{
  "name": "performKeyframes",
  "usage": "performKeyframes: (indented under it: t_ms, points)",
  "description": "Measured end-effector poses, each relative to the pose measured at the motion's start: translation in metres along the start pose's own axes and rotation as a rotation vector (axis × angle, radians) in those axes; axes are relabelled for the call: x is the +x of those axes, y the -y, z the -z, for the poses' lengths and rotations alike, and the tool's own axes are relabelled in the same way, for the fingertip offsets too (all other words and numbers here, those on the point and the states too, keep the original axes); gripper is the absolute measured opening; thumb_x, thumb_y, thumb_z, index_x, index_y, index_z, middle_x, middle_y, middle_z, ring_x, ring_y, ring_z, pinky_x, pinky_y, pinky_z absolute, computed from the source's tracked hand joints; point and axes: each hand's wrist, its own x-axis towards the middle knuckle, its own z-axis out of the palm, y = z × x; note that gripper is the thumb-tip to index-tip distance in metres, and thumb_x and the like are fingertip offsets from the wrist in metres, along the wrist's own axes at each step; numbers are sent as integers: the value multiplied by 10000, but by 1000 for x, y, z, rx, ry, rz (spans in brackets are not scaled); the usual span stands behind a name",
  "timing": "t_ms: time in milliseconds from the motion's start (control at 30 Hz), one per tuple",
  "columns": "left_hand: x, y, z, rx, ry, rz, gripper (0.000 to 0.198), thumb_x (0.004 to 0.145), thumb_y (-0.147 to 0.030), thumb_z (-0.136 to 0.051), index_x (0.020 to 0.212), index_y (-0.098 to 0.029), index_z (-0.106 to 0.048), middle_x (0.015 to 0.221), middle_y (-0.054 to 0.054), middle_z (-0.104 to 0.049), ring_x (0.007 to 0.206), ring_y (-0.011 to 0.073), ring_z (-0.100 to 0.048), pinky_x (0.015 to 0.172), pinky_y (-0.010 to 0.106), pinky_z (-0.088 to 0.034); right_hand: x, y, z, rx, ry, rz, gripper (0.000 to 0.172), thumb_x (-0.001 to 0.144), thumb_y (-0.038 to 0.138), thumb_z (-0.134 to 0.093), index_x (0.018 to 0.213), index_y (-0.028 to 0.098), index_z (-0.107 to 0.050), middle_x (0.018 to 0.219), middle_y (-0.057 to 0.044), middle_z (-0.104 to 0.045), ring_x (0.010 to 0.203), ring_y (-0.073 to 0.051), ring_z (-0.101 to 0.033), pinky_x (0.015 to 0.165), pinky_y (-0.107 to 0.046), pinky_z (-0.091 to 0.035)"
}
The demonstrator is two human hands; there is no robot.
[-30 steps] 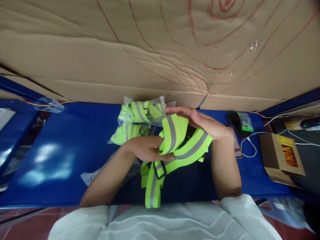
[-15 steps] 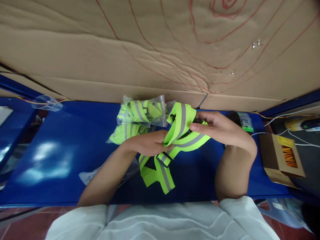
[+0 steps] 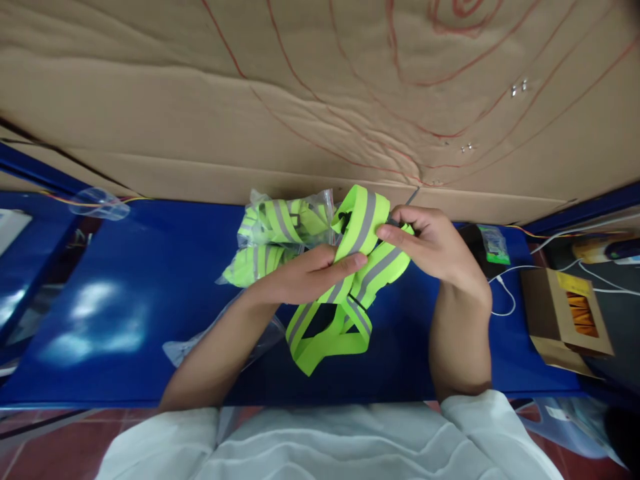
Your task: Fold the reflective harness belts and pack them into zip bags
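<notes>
A neon yellow reflective strap (image 3: 361,230) with a grey stripe hangs in loops between my two hands above the blue table. My left hand (image 3: 320,270) is closed on it, thumb laid across the band. At the upper right of the loops, my right hand (image 3: 423,240) pinches the strap near a dark part, mostly covered by the fingers. Lower loops of the strap droop toward the table below my left hand. Just behind my left hand lie two clear zip bags, an upper bag (image 3: 285,223) and a lower bag (image 3: 255,263), with similar yellow straps inside.
A cardboard panel (image 3: 200,113) with red curved lines stands along the back of the blue table (image 3: 175,253). An empty-looking clear bag (image 3: 180,350) lies under my left forearm. To the right are a small cardboard box (image 3: 545,307), white cables and a green-labelled packet (image 3: 494,245).
My left hand has moved up and right along the strap, its thumb now over the band. The lower loops have swung right, and my right hand has shifted slightly up and left.
</notes>
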Motion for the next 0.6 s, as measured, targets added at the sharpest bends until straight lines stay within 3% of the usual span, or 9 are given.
performKeyframes:
  t_ms: [200, 400, 467, 600]
  points:
    - [-8, -8, 14, 94, 168, 116, 533, 1091, -575, -462, 716, -198, -492, 581, -36, -401, 537, 117, -389, 512, 264, -317, -1, 3, 0, 16, -166, 65, 488, 899, 581, -807, 715, 198, -566, 641, 44, -456, 598, -94, -354, 551, -260, -295]
    - [-7, -9, 13, 64, 151, -17, 344, 1019, -499, -627, 888, -182, -647, 798, -3, -653, 739, 162, -608, 680, 256, -495, -2, 6, -3, -45, -64, 75, 460, 909, 595, -787, 746, 203, -609, 670, 25, -536, 632, -115, -425, 584, -267, -342]
    - [-6, -10, 9, -12, 73, -20, 369, 945, -543, -735, 1031, -189, -680, 913, 11, -712, 833, 192, -665, 745, 273, -547, -2, 6, -6, -47, -71, 78, 448, 916, 585, -782, 764, 198, -617, 678, 27, -552, 636, -113, -437, 588, -260, -346]
    - [-1, -14, -1, -182, -265, -15, 586, 896, -601, -779, 1276, -176, -645, 1137, 67, -744, 1022, 243, -702, 875, 317, -597, 0, 6, -12, -36, -54, 94, 451, 921, 578, -777, 761, 191, -612, 667, 33, -552, 621, -103, -426, 575, -252, -326]
